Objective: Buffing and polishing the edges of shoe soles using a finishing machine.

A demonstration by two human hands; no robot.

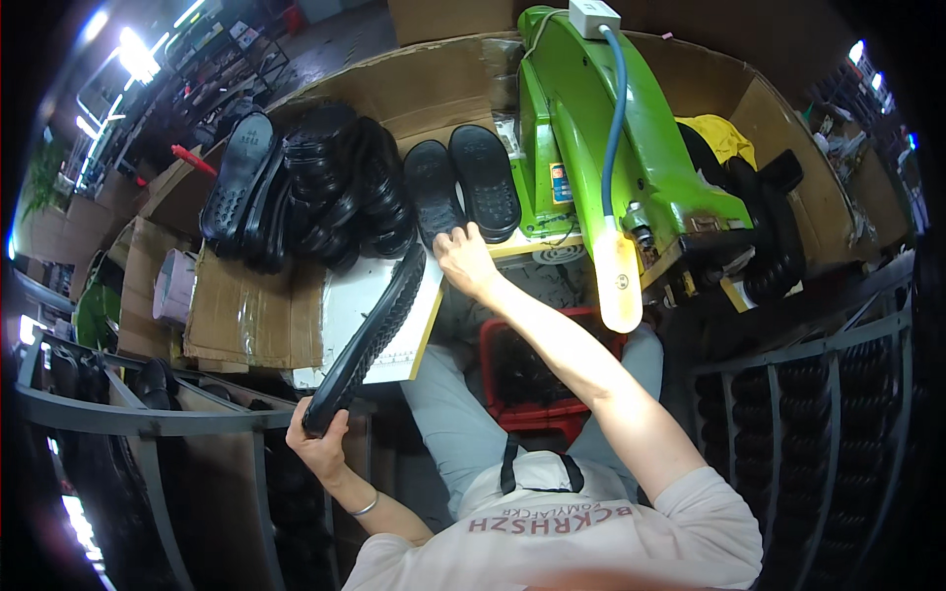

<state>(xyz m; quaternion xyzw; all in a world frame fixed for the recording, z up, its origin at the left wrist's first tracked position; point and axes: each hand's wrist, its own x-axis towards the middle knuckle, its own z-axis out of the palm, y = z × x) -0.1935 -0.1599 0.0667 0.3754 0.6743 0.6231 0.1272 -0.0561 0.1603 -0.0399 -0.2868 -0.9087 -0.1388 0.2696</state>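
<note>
You look to be midway through a run of black shoe soles: one loose sole (367, 330) is in hand, and a pair of soles (485, 182) lies side by side at the far side of the bench (347, 288), left of the green machine (641, 128). More are gathered in the stacks (325, 182) at far left; whether those are finished or waiting, you cannot tell from this view.

Your left hand (320, 451) pinches the loose sole's near end between thumb and fingers, the sole slanting toward the stacks. Your right hand (465, 260) has its fingers curled at the near end of the pair's left sole, touching it; whether they grip it is unclear.
</note>
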